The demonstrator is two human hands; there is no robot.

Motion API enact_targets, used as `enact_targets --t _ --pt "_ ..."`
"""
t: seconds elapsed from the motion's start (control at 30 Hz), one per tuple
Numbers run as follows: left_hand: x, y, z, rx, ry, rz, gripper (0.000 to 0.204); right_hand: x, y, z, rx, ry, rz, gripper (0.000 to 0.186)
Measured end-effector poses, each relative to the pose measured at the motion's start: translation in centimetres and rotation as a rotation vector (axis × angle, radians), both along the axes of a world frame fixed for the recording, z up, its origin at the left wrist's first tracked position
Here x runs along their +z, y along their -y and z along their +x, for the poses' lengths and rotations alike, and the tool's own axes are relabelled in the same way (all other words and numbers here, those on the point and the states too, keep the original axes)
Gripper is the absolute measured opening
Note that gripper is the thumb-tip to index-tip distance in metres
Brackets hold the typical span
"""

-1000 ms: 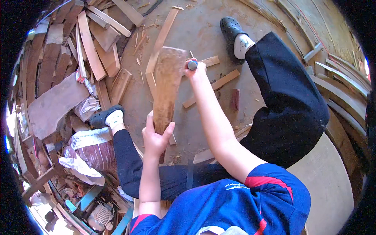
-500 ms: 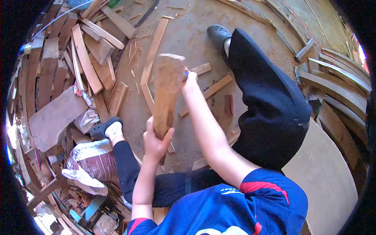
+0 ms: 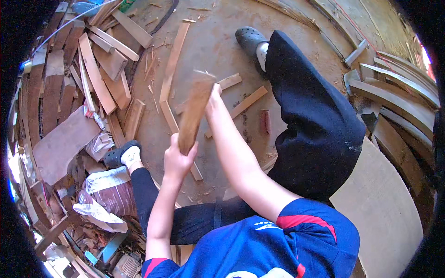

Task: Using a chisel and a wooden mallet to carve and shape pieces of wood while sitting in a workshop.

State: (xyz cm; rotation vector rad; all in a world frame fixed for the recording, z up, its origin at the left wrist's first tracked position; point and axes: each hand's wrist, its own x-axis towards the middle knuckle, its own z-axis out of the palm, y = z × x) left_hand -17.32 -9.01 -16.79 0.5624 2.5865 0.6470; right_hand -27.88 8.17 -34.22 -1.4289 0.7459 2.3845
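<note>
A brown wooden board (image 3: 197,111), blurred by motion, stands tilted in front of me, its far end leaning slightly right. My left hand (image 3: 180,160) is closed around its near end, thumb on the right side. My right hand (image 3: 213,98) is at the board's far end, on its right side. Its fingers look closed but are mostly hidden behind the wood, so what they hold does not show. Beneath the board, thin wooden strips (image 3: 175,60) lie on the floor, with shorter pieces (image 3: 250,102) to the right.
Stacked wood offcuts (image 3: 99,72) fill the left side, beside a flat brown sheet (image 3: 65,143) and a white-and-maroon sack (image 3: 109,194). Curved planks (image 3: 394,99) lie at the right, near a pale panel (image 3: 380,199). My legs, in dark trousers (image 3: 320,125), spread around the work.
The board has turned, showing a narrower side, and its far end has dropped slightly. Both hands have shifted a little left. The blue bit by my right hand no longer shows.
</note>
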Motion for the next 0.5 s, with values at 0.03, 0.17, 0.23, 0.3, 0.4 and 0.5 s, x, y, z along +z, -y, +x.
enact_targets --t 0.03,0.17,0.23,0.3,0.4,0.5 --pt "0.2 0.0 -0.1 0.006 0.016 -0.058 0.057 0.3 0.3 0.4 0.026 -0.025 0.051 0.032" --pt "1.2 1.0 -0.1 -0.024 -0.169 0.266 0.056 1.2 0.9 0.8 0.007 -0.041 0.099 0.029" --pt "1.0 1.4 0.2 -0.065 -0.317 0.398 0.055 1.2 1.0 1.1 0.024 0.033 0.048 0.034" --pt "0.4 1.5 0.3 -0.013 -0.163 0.342 0.055 1.2 0.9 1.4 -0.003 0.071 -0.015 0.033" --pt "-0.2 1.5 0.8 0.012 0.048 0.017 0.055 0.9 0.7 2.6 0.287 -0.073 0.222 0.029" --pt "0.0 2.0 2.0 -0.001 0.021 0.115 0.055 0.2 0.8 3.0 0.224 -0.190 0.302 0.030"
